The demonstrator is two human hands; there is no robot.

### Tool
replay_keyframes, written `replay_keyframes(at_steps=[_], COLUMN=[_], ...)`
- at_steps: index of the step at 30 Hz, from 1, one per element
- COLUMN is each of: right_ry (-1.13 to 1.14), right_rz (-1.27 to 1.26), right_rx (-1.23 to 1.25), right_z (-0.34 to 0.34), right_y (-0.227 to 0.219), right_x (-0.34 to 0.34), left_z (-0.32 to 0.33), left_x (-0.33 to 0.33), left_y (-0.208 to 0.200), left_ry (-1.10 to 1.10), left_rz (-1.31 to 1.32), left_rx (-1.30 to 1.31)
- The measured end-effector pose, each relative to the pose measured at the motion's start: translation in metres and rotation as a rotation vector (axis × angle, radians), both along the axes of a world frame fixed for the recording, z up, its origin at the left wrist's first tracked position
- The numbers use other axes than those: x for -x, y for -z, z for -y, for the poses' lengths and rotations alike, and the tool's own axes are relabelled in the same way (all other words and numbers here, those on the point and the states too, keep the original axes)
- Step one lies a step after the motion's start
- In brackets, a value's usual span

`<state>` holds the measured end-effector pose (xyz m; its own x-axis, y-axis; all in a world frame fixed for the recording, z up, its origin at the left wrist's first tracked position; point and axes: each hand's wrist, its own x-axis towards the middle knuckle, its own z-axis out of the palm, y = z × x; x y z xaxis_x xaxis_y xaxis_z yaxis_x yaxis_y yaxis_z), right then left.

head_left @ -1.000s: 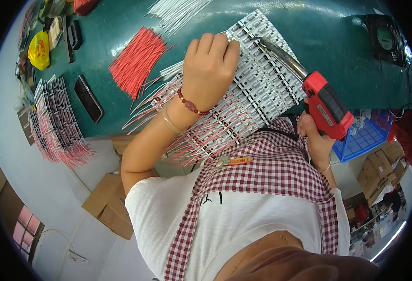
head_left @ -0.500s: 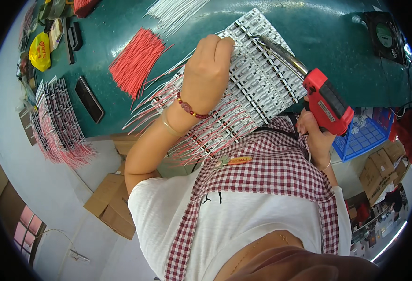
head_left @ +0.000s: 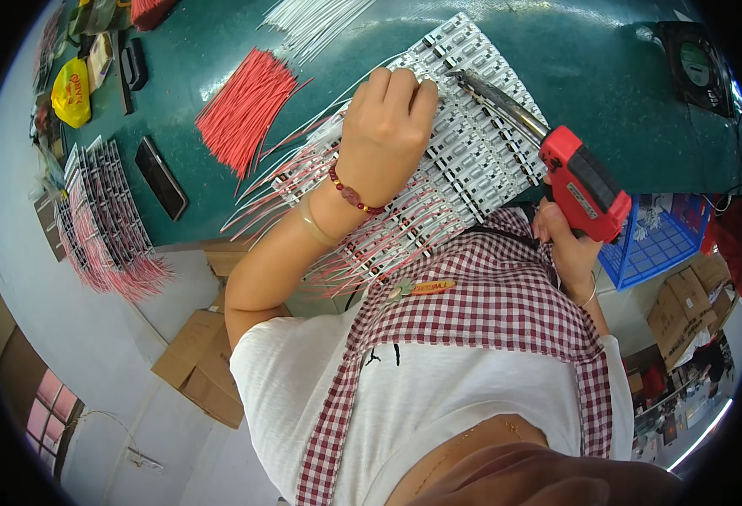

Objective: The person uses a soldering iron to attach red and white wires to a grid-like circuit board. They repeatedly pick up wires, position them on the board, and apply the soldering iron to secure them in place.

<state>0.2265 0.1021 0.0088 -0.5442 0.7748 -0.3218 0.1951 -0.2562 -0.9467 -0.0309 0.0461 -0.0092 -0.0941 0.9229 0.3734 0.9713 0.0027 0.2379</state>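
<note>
My left hand [head_left: 390,122] is over the white circuit board panel [head_left: 476,139], its fingers curled down and closed. Whatever they pinch is hidden beneath them. Rows of small parts cover the panel, and red and white wires [head_left: 405,223] hang off its lower left side. In my right hand [head_left: 569,249] is a red and black soldering gun [head_left: 586,185], gripped at the panel's right edge. Its long metal nose reaches up and left, with the tip over the upper panel, a little right of my left fingers.
A red wire bundle [head_left: 246,110] and a white wire bundle [head_left: 316,24] lie on the green table [head_left: 603,72]. Further left are a phone [head_left: 160,179], wired panels [head_left: 111,221] and a yellow bag [head_left: 72,93]. A black fan-like device [head_left: 693,67] stands far right, above a blue basket [head_left: 658,244].
My left hand has shifted slightly right across the panel, its fingers still curled. The soldering gun has moved slightly left, bringing its tip a little lower.
</note>
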Motion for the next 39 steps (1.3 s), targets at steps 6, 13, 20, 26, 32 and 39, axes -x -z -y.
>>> replay_keyframes(at_steps=[6,13,20,26,32,39], right_ry=[0.006,-0.011,-0.113,-0.042,-0.101,-0.114], right_rz=[0.056,0.135,0.219,0.184,0.113,0.133], right_rx=[0.029,0.0,-0.097,-0.103,-0.201,-0.188], right_z=[0.001,0.001,0.0,0.003,0.0,0.004], right_y=[0.002,0.006,0.006,-0.001,0.0,0.005], right_x=[-0.003,-0.009,-0.01,-0.012,-0.01,-0.021], left_z=[0.002,0.003,0.002,0.001,0.001,0.004], left_x=[-0.001,0.0,-0.001,-0.001,0.0,-0.006], left_y=[0.003,0.005,0.005,0.004,0.002,0.001], left_ry=[0.019,0.017,0.015,0.019,0.012,0.042], left_rz=[0.009,0.025,0.031,0.03,-0.05,0.049], left_rx=[0.03,0.023,0.039,0.039,0.11,-0.016])
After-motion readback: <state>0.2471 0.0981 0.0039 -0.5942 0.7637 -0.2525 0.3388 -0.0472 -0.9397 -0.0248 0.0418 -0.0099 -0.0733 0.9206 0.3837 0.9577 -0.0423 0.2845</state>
